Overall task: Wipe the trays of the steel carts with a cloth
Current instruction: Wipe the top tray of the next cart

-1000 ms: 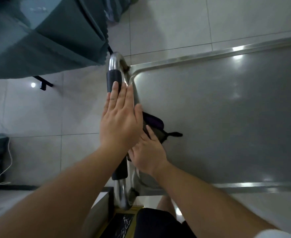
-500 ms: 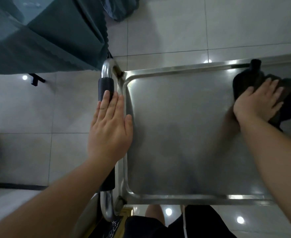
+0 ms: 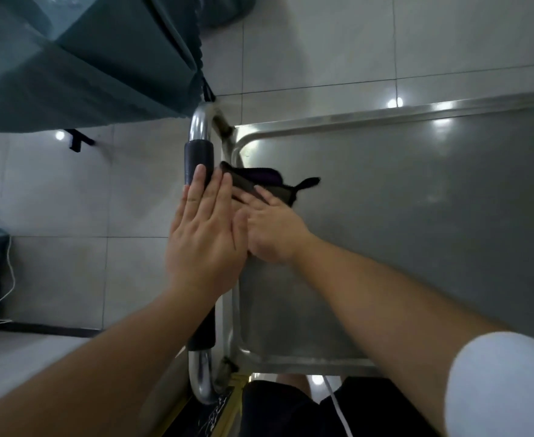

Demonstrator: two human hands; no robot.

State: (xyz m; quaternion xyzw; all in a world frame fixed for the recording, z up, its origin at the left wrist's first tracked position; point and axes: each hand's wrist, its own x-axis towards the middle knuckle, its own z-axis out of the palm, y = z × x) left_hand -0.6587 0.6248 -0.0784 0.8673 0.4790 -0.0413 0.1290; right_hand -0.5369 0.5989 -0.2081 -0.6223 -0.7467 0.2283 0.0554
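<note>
The tray [image 3: 417, 231] is steel, grey and dull in the middle, with a brighter rim that shines where the lights hit it. The handle bar [image 3: 200, 127] on its left is shiny, smooth metal, like a mirror. A black matt sleeve [image 3: 198, 159] wraps the bar. The cloth [image 3: 259, 181] on the tray is dark, soft and fuzzy. The floor tiles [image 3: 322, 42] are pale, smooth and glossy. Far left hangs a dull teal fabric [image 3: 85, 74] with a rough edge.

Glossy pale floor tiles [image 3: 322, 42] mirror ceiling lights, beside a teal-draped table [image 3: 85, 67].
</note>
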